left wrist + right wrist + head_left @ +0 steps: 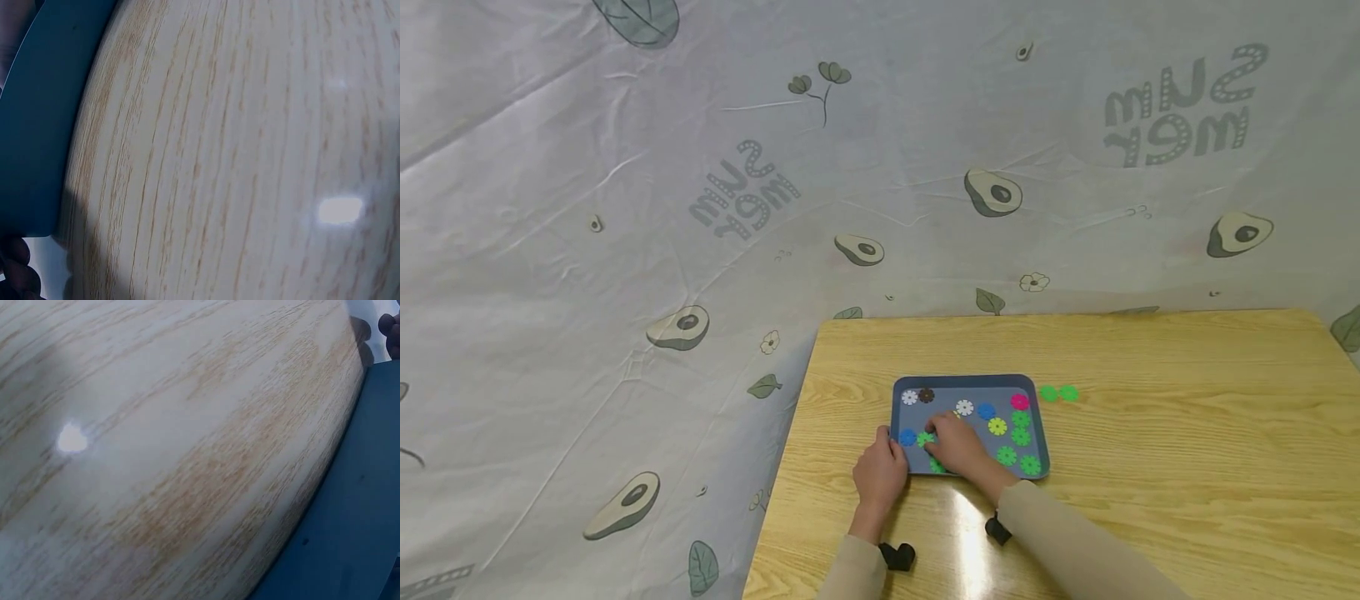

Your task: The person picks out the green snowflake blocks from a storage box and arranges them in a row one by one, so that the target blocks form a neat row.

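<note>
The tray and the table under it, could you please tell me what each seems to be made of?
The tray looks like moulded plastic, possibly coated metal: a flat, matte blue-grey surface with rounded corners and a raised rim. The table looks like wood or a wood-grain laminate with a glossy finish: pale streaky grain shows in all views, and a lamp glare reflects brightly off it near the hands.

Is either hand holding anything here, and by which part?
The left hand grips the tray at its near left corner. The right hand rests inside the tray over the pieces near a green one; whether it pinches one cannot be told.
</note>
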A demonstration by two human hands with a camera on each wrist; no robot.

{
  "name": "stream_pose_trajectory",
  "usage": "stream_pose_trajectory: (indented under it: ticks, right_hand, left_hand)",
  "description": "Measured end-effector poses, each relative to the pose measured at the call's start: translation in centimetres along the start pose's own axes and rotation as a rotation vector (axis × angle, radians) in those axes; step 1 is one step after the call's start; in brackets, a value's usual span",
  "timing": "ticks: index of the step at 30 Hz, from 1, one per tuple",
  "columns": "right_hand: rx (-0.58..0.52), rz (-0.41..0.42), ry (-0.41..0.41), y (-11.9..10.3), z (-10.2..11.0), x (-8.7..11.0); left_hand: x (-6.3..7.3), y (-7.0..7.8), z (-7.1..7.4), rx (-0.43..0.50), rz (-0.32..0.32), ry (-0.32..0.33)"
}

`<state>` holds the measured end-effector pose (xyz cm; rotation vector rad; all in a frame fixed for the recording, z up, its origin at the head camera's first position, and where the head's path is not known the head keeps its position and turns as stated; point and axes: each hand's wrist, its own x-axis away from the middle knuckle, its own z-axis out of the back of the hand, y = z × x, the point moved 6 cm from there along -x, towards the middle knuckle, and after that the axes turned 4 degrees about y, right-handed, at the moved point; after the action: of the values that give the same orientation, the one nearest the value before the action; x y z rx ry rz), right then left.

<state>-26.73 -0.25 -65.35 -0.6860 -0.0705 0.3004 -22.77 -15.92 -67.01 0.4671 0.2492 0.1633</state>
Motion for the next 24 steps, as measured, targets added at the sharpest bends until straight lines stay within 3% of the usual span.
stream_pose_trajectory:
  ticks: [15,24]
  right_hand:
    - [-0.107,-0.055,-0.005,0.02,0.26,0.26]
    - [-0.146,-0.005,0.031,-0.13,0.19,0.42]
  left_hand:
    - [0.11,0.27,0.25,0.000,0.008,0.000]
    - [0.20,0.39,0.74,0.008,0.011,0.013]
